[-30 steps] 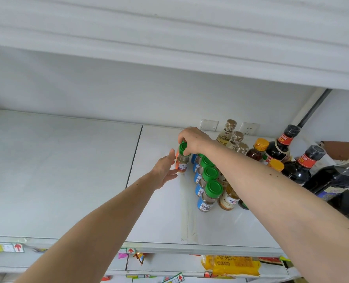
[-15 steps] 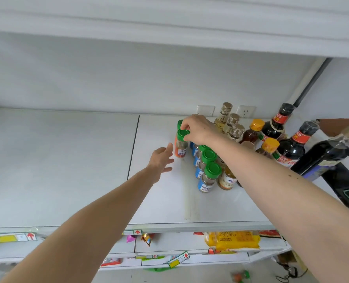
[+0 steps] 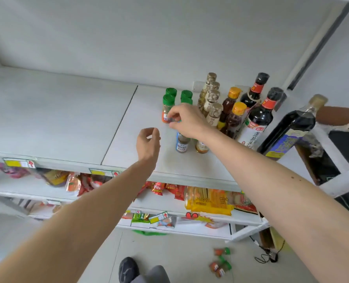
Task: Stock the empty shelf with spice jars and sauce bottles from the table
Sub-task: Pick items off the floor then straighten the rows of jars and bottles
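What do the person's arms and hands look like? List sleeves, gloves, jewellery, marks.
Both forearms are bare, with no sleeve in view. The left hand and right hand wear no gloves, rings or watch. A few small dark spots mark the right forearm. No cables or straps show.

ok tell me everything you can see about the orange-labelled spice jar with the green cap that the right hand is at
The orange-labelled spice jar is small, clear and looks like plastic or glass, with a ribbed green screw cap and brownish powder inside. An orange label with a white patch wraps its lower half. It stands upright on the white shelf, at the front left of the green-capped group. The right hand touches its lower label with its fingertips; whether it is pinching is unclear.
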`<state>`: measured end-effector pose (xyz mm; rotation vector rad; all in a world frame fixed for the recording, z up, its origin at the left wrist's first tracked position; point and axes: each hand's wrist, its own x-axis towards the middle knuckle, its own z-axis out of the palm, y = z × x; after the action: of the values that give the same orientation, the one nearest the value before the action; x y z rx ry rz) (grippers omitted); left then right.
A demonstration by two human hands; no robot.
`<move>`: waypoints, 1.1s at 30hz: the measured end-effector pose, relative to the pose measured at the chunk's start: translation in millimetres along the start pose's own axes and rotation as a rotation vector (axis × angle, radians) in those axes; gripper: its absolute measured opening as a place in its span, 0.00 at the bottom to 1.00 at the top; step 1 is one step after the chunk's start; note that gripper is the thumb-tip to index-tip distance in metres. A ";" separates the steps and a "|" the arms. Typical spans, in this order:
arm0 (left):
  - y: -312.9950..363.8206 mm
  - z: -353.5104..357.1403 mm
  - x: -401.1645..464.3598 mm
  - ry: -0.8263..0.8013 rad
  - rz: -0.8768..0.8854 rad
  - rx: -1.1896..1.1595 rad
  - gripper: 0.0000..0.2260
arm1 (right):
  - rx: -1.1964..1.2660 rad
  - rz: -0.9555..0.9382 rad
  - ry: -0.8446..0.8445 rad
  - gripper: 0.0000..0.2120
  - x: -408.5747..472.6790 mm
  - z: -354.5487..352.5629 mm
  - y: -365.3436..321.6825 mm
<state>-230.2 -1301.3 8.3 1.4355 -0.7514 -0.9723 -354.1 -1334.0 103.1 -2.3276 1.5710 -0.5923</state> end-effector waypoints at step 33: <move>-346.5 52.2 -283.6 -0.319 -0.210 0.451 0.05 | 0.385 0.515 -0.031 0.13 -391.1 177.4 285.2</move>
<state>-434.7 -1037.1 -294.5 1.7972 -1.1228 -1.2675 -630.9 -1079.2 -249.3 -1.5681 1.7614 -0.6515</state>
